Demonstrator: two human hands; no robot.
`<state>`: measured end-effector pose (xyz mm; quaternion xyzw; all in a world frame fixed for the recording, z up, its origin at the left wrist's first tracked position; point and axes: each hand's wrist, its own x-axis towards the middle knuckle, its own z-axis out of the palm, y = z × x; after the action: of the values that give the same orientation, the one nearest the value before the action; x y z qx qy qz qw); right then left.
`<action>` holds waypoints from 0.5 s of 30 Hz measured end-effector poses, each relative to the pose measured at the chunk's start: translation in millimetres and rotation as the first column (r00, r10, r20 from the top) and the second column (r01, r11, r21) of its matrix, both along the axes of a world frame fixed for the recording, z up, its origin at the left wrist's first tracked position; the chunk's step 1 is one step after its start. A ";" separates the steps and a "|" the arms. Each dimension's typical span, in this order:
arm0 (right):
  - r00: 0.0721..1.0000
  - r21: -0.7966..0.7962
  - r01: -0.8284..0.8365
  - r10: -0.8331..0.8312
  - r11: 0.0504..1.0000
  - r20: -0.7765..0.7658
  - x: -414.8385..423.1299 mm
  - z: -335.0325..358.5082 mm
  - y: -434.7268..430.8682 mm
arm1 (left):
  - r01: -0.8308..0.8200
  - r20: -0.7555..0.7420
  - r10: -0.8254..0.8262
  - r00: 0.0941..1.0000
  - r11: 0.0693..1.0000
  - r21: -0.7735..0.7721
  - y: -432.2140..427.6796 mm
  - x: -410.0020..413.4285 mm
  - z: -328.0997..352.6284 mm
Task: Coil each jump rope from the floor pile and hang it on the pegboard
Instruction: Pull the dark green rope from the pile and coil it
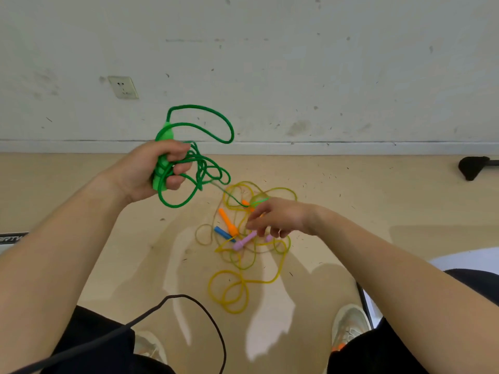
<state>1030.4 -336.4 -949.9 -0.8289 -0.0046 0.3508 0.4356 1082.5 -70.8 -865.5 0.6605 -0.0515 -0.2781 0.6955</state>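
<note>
The left hand [151, 168], centre-left of the frame, has its grip curled round the handles and looped cord of a green jump rope [213, 122], held above the tan floor [81, 184]. One strand runs to the right hand [278, 215] at centre. Whether that grip pinches it I cannot tell. Beneath lies a tangled pile of yellow ropes [237, 290].

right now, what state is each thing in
green jump rope, partly coiled, one strand running down toward the floor pile
left hand, grips the green handle and loops
right hand, low over the pile, grip unclear
floor pile, tangled, uncoiled, on the floor
wall socket, nothing plugged in
</note>
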 end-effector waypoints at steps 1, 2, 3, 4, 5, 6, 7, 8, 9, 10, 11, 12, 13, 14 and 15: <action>0.997 -0.068 0.042 -0.037 0.997 0.068 0.4 -4.7 3.7 | 0.050 -0.010 -0.050 0.999 0.998 -0.031 -0.4 -1.8 3.1; 0.985 -0.111 0.119 -0.104 0.987 0.134 1.7 -9.9 6.6 | 0.098 -0.015 -0.099 0.995 0.994 -0.044 -1.7 -4.6 5.7; 0.969 -0.138 0.190 -0.163 0.972 0.185 2.7 -14.8 8.1 | 0.138 -0.019 -0.139 0.990 0.989 -0.048 -3.3 -7.4 7.9; 0.959 -0.171 0.220 -0.180 0.961 0.219 4.3 -20.2 7.9 | 0.172 -0.021 -0.173 0.985 0.984 -0.056 -4.9 -9.6 9.2; 0.962 -0.226 0.203 -0.151 0.953 0.229 7.2 -26.7 6.5 | 0.200 -0.020 -0.202 0.979 0.977 -0.070 -6.9 -11.9 11.5; 0.970 -0.281 0.164 -0.103 0.946 0.218 10.5 -33.1 5.7 | 0.220 -0.016 -0.223 0.975 0.971 -0.089 -8.8 -13.6 14.1; 0.977 -0.316 0.132 -0.069 0.939 0.203 13.5 -38.7 6.1 | 0.239 -0.012 -0.242 0.970 0.965 -0.111 -10.4 -15.4 17.4; 0.979 -0.329 0.118 -0.055 0.937 0.195 17.3 -44.6 7.4 | 0.261 -0.003 -0.264 0.964 0.955 -0.137 -11.7 -17.1 20.3; 0.980 -0.322 0.119 -0.058 0.939 0.192 21.9 -51.6 10.3 | 0.285 0.003 -0.289 0.957 0.944 -0.167 -12.5 -18.6 23.3; 0.979 -0.311 0.115 -0.054 0.943 0.197 24.2 -58.9 15.7 | 0.307 0.009 -0.311 0.950 0.931 -0.196 -12.7 -19.9 25.9; 0.979 -0.288 0.117 -0.061 0.950 0.196 26.4 -68.1 23.4 | 0.324 0.010 -0.330 0.944 0.919 -0.223 -12.7 -21.3 27.9; 0.977 -0.240 0.145 -0.101 0.960 0.185 31.2 -78.2 32.8 | 0.341 0.011 -0.350 0.937 0.906 -0.252 -11.8 -21.0 28.8; 0.973 -0.182 0.191 -0.161 0.965 0.167 36.3 -85.4 44.5 | 0.359 0.009 -0.372 0.928 0.890 -0.281 -9.5 -19.4 29.1; 0.960 -0.146 0.250 -0.225 0.957 0.169 42.1 -91.8 54.9 | 0.383 0.003 -0.404 0.915 0.865 -0.324 -8.0 -16.7 27.9; 0.938 -0.115 0.306 -0.278 0.945 0.209 49.2 -97.5 63.5 | 0.412 -0.015 -0.453 0.891 0.823 -0.393 -6.0 -14.3 26.7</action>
<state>1079.6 -272.9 -1047.5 -0.8796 0.1027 0.2008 0.4188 1068.3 -76.7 -838.7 0.4686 -0.2152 -0.4484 0.7301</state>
